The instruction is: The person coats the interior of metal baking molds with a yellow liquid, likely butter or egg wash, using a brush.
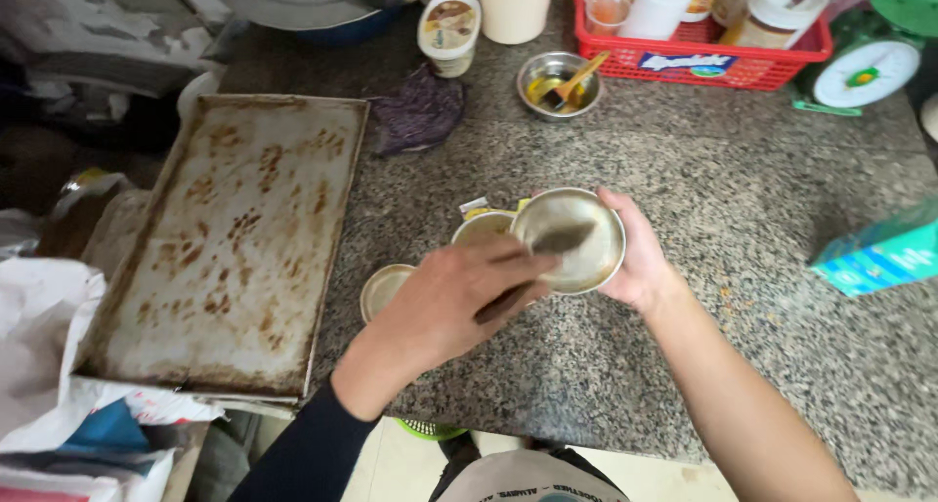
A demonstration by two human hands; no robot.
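My right hand (640, 263) holds a small round metal tin (586, 253) tilted up above the granite counter (684, 170). My left hand (445, 302), in a dark sleeve, grips a brush (557, 240) whose bristles lie inside that tin. Two more small round tins rest on the counter right by my hands: one (482, 227) just behind my left hand and one (381, 287) to its left, partly hidden by the hand.
A large stained baking tray (234, 238) lies at the left, overhanging the counter edge. Behind are a purple cloth (420, 111), a steel bowl with a wooden utensil (559, 82), a red basket of containers (723, 62), a green kitchen scale (870, 67) and a teal box (879, 253).
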